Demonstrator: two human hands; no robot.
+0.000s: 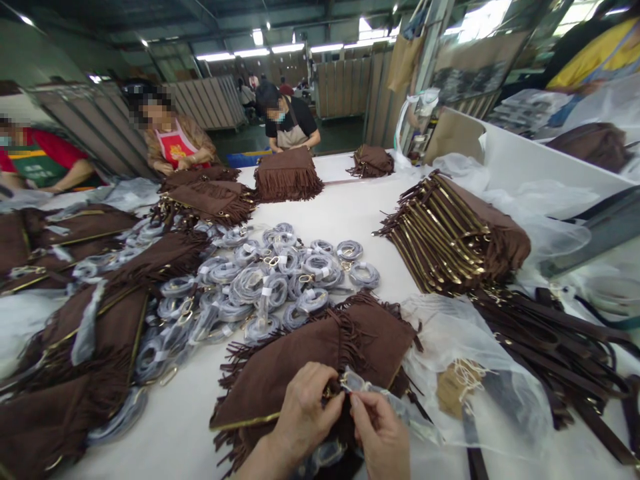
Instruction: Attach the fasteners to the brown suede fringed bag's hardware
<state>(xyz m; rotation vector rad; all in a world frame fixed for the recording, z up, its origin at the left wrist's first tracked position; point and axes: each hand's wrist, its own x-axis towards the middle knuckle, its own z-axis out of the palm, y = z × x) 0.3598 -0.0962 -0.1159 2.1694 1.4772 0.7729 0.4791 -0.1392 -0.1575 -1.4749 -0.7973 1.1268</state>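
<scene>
A brown fringed suede bag (310, 363) lies on the white table (350, 213) right in front of me. My left hand (304, 410) pinches the gold hardware at the bag's near corner. My right hand (383, 433) pinches a clear-wrapped chain strap (360, 385) at the same spot, fingertips almost touching the left hand's. A heap of wrapped, coiled chain straps (270, 280) lies just beyond the bag.
Stacks of brown fringed bags sit at right (450, 233), left (80, 333) and far centre (287, 175). Clear plastic bags with tags (470, 373) and dark leather straps (555, 340) lie to my right. Several co-workers stand along the far and left table edges.
</scene>
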